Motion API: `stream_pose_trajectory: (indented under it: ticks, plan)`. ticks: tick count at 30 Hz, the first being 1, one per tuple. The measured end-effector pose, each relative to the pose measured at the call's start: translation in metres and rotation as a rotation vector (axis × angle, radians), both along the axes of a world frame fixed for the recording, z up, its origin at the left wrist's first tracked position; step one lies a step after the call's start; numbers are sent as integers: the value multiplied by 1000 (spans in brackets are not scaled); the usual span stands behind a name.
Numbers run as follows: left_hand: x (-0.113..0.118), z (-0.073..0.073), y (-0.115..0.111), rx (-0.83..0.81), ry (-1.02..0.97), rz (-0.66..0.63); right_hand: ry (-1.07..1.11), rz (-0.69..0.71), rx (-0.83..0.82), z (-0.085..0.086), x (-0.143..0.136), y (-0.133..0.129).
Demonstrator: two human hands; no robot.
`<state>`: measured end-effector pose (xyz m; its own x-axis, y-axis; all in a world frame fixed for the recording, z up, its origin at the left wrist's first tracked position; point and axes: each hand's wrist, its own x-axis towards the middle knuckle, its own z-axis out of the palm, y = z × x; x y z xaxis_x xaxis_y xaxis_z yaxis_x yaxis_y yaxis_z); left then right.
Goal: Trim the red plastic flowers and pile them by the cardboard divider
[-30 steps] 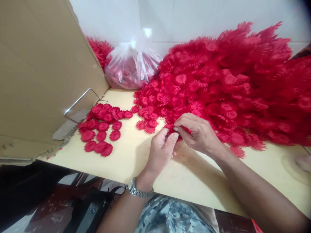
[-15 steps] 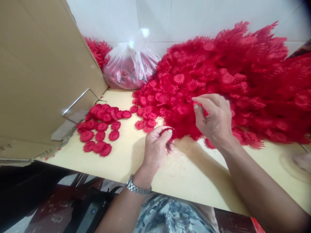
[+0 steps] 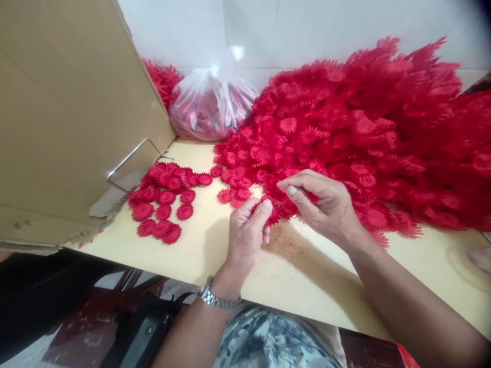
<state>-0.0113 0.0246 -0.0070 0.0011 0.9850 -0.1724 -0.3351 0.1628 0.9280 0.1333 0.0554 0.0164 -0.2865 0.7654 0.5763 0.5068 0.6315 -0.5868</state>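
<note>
Over the pale tabletop [image 3: 192, 255], the left hand [image 3: 245, 237] is pinching a red disc [image 3: 255, 208], mostly hidden. The right hand [image 3: 326, 204] is closing in from its two o'clock, apart from it: fingers curled, thumb near forefinger; cannot tell whether anything is between them. Change noted: the gap between the hands is narrowing. Large heap [image 3: 326, 117] is spreading from one to three o'clock; loose discs [image 3: 163, 211] are lying toward ten.

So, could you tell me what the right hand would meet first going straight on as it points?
Probably the right hand would meet the left part of the big red pile, though one view leaves its height unclear.
</note>
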Motion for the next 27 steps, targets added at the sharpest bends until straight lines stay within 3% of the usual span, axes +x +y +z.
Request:
stream_pose_trajectory:
  ticks: [8,13,27]
  plan:
    - [-3,2,-8,-6,-65,-54,-88,201,-63,12,-7,-9]
    - [-5,1,-11,-31,-253,-138,-164,177,-106,7,-7,-12]
    - [-7,-7,-18,-118,-120,-96,-77,185,-317,-3,-6,-21]
